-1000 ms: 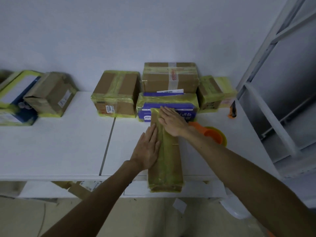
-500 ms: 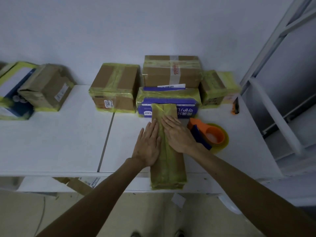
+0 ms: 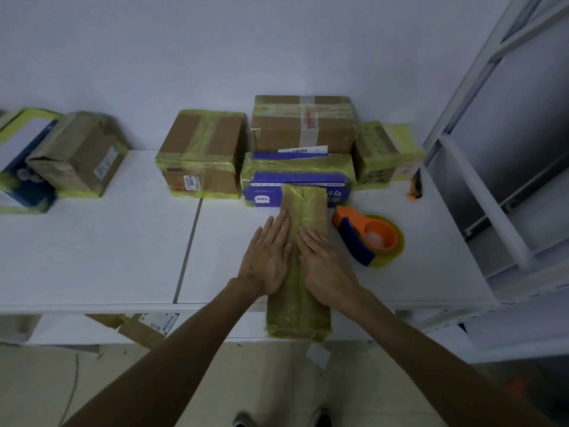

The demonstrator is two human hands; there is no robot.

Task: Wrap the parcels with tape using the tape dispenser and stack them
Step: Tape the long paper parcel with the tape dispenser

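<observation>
Since a second ago my right hand [image 3: 326, 269] has slid back from the far end of the long parcel [image 3: 300, 315] to its middle, level with my left hand [image 3: 264, 257], uncovering the tape dispenser [image 3: 366, 238] just right of it. Both hands lie flat, fingers straight and together, pressing the taped top and hiding its middle. The near end overhangs the front edge of the bench [image 3: 92, 257]. Its far end meets the purple parcel [image 3: 295, 177]; I cannot tell whether they touch. At the bench's left end a blue box [image 3: 18, 167] is cut off
</observation>
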